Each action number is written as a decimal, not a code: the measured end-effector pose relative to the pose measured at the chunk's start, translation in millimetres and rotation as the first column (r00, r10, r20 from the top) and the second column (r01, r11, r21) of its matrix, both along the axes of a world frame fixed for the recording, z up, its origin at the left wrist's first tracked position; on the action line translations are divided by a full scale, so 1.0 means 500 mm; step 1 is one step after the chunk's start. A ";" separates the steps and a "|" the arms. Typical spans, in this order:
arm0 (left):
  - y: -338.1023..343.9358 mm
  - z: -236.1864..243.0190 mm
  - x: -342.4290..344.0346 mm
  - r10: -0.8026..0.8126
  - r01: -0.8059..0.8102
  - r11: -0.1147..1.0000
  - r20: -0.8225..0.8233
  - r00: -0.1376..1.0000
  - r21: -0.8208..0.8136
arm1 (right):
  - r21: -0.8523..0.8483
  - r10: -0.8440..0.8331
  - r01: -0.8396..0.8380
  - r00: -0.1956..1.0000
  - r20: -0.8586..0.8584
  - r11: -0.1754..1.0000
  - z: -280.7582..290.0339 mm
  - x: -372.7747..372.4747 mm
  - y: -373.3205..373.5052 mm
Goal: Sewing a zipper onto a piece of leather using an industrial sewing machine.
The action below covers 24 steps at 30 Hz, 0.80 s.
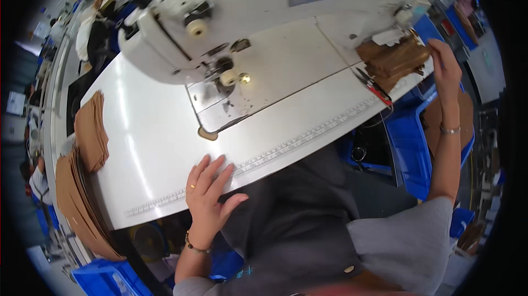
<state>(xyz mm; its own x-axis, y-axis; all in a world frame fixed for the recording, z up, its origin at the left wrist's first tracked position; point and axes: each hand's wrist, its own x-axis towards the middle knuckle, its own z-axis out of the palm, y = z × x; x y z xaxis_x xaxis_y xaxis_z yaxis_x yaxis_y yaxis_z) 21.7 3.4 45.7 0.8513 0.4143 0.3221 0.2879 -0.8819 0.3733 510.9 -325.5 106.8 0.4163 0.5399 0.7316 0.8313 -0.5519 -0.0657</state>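
Observation:
My left hand [208, 197] lies at the front edge of the white sewing table [159, 153], fingers spread and nothing in them. A ring and a beaded bracelet are on it. At the far right, my right hand [448, 68] has its bent fingers at the corner of a pile of brown cut pieces [393, 59], seemingly pinching the edge of one; the exact grip is hard to make out. A pair of thread snips with red handles [377, 88] lies beside that pile. The sewing machine [159, 48] stands over the table, its needle area lit.
Two stacks of brown panels, one on the table's left end [91, 131] and one hanging over its edge [82, 208], stand at the left. A blue bin [410, 147] with brown pieces is below the right side. A printed ruler strip [297, 142] runs along the front edge.

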 end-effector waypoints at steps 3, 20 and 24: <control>0.026 0.023 0.008 -0.041 0.035 0.989 -0.038 0.998 -0.144 | 0.003 0.197 -0.199 0.972 0.131 0.980 0.006 -0.093 0.057; 0.278 -0.003 0.271 -0.004 -0.009 0.966 -0.048 0.999 -0.258 | -0.036 0.831 -0.831 0.556 0.002 0.556 -0.124 -0.387 0.437; 0.267 0.004 0.210 0.002 -0.015 0.985 -0.073 0.997 -0.169 | -0.018 0.830 -0.830 0.558 -0.018 0.558 -0.127 -0.380 0.432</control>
